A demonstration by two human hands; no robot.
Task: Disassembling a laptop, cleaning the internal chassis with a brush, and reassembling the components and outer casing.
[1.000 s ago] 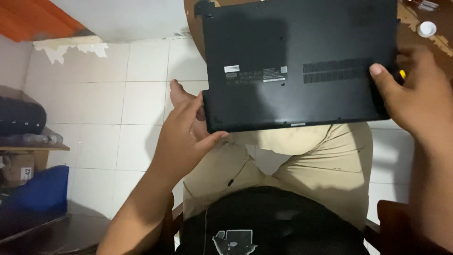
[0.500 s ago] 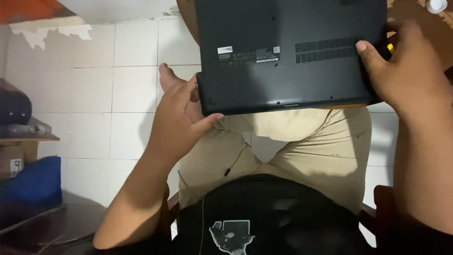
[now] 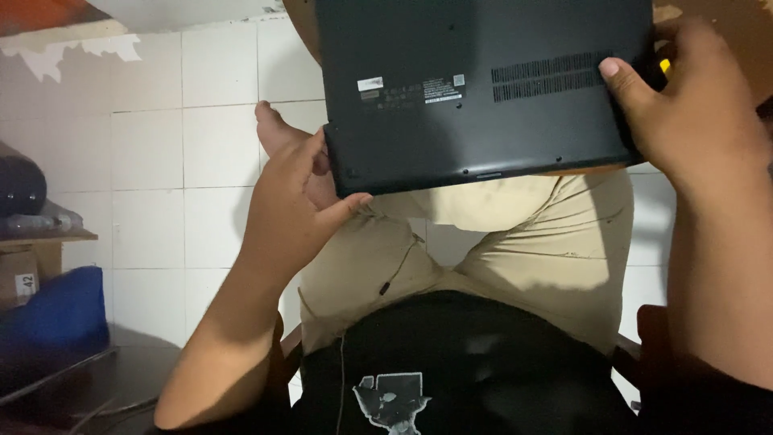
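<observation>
Black laptop (image 3: 483, 89), underside up, sits over the lap, pinched at opposite ends. Left hand (image 3: 294, 205) clamps only its near corner; right hand (image 3: 684, 105) grips the far edge alongside something small and yellow (image 3: 664, 66). Feels like that corner pinch could slip and drop it.

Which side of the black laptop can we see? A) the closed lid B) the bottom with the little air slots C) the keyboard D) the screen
B: the laptop shows its underside, with vent slots, small screws and a label, while the left hand grips its near corner.
</observation>
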